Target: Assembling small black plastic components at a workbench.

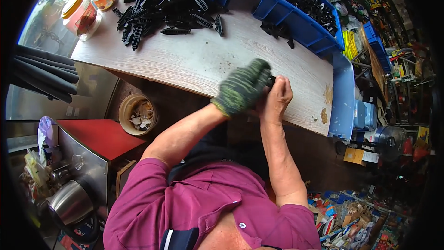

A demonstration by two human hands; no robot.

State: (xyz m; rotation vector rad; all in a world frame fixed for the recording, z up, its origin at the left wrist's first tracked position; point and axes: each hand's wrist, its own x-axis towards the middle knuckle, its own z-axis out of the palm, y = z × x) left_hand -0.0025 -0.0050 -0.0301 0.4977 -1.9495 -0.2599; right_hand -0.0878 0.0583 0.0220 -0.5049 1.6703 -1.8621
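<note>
Left hand (243,87) gloved, green-black knit, fingers curled, blurred. My right hand (276,98) bare, closed, pressed against left. Both forearms rise from lower edge, converge, elbows bent. I cannot tell grip between palms.

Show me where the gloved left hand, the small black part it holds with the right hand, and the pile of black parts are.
gloved left hand (243,85), head view, back of glove
small black part (270,81), head view, visible end
pile of black parts (162,11), head view, middle
</note>
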